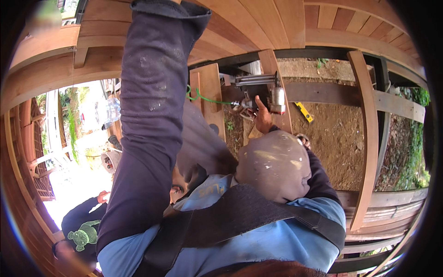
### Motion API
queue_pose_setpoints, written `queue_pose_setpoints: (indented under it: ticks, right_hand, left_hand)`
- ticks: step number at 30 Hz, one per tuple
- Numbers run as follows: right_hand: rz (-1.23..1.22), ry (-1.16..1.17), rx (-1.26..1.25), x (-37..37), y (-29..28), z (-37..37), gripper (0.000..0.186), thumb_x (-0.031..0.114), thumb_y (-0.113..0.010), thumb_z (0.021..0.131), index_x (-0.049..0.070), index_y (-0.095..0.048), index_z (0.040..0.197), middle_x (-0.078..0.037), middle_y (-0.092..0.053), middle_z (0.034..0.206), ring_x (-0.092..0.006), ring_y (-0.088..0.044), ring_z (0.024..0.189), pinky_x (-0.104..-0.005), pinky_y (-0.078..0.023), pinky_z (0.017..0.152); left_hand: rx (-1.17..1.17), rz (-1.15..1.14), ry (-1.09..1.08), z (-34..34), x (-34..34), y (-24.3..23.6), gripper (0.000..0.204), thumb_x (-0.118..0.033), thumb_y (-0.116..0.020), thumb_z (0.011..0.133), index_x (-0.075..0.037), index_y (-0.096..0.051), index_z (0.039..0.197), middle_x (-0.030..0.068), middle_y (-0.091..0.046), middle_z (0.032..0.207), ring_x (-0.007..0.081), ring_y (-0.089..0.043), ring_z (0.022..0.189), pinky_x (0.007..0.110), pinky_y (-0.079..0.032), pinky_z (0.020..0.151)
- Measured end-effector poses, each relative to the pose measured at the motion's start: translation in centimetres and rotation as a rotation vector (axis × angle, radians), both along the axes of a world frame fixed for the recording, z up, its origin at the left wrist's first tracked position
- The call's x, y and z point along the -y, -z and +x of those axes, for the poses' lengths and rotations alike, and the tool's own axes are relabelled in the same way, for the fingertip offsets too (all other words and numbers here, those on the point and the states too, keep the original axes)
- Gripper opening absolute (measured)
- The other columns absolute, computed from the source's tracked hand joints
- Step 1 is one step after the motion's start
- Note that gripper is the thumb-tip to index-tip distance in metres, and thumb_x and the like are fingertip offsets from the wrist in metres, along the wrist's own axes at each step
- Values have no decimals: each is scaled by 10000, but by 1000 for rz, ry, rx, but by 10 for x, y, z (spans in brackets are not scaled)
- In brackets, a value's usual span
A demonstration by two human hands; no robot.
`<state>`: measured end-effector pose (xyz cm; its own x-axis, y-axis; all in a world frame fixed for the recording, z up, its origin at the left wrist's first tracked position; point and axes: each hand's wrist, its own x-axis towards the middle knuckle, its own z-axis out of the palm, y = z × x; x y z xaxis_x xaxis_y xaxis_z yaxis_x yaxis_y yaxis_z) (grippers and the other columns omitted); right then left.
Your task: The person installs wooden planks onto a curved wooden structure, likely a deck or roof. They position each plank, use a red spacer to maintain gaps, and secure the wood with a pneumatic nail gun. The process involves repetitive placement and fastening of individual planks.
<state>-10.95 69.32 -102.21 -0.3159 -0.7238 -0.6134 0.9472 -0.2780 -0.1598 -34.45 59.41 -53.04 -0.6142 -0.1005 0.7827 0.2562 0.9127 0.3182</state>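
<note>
My right hand [262, 119] is wrapped round the handle of a nail gun [277, 99], its thumb stretched out along the tool. A metal cylinder body and a long grey magazine [255, 80] show on the gun, which lies against a wooden board [284, 121]. A coiled green air hose [213, 99] runs into the end of its handle. My left arm [150, 87], in a dark sleeve, reaches up past the top edge, close to the overhead planks; the left hand itself is out of the picture. My raised knee [272, 164] stands just below the right hand.
A yellow spirit level [304, 112] is right of the gun, over bare soil. Wooden beams [364, 138] and a dark crossbeam [323, 93] frame the right side. Planks [258, 18] span the top. At left are a clear water jug [108, 111], a white bucket [110, 160] and another person [80, 221].
</note>
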Motion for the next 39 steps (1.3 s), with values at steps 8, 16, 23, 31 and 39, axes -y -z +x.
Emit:
queue_pose_setpoints:
  ticks: [8, 16, 23, 31, 39]
  right_hand:
    - [65, 75, -279, -20, -79, -33, 526, 424, -770, 881, 51, -651, 1233, -70, -712, 1130, -188, -681, 935, -363, -563, 693]
    - [411, 64, -1040, -72, -108, -87, 324, 109, -744, 893, -3, -629, 1174, -63, -703, 987, -173, -668, 843, -323, -533, 741]
    - [336, 449, -1290, -108, -244, -139, 278, -4, -716, 879, 21, -633, 1143, -7, -643, 901, -110, -614, 787, -262, -491, 701]
    - [346, 688, -1491, -83, -340, -185, 340, 45, -761, 886, 2, -624, 1195, 5, -634, 818, -86, -591, 702, -243, -478, 620]
    - [476, 850, -1754, -59, -387, -208, 302, 175, -782, 888, 1, -689, 1116, -162, -705, 1057, -329, -677, 954, -439, -507, 859]
  left_hand:
    - [-40, -172, -163, 7, 12, 2, 363, -189, -790, 888, -22, -579, 644, 48, -570, 518, 85, -522, 477, 295, -397, 461]
    - [-63, -134, -201, 9, 9, 0, 359, -277, -784, 873, -64, -584, 663, 135, -584, 556, 329, -606, 500, 396, -431, 466]
    - [-67, -108, -190, 12, 10, 1, 298, -254, -790, 870, -50, -626, 727, 121, -571, 559, 249, -556, 468, 361, -431, 475]
    - [-106, -87, -162, 10, 11, 1, 314, -274, -781, 873, -44, -627, 726, 149, -569, 574, 318, -569, 484, 377, -420, 476]
    - [-69, -113, -173, 14, 11, -3, 324, -294, -748, 896, -46, -616, 736, 162, -545, 556, 342, -574, 493, 407, -420, 482]
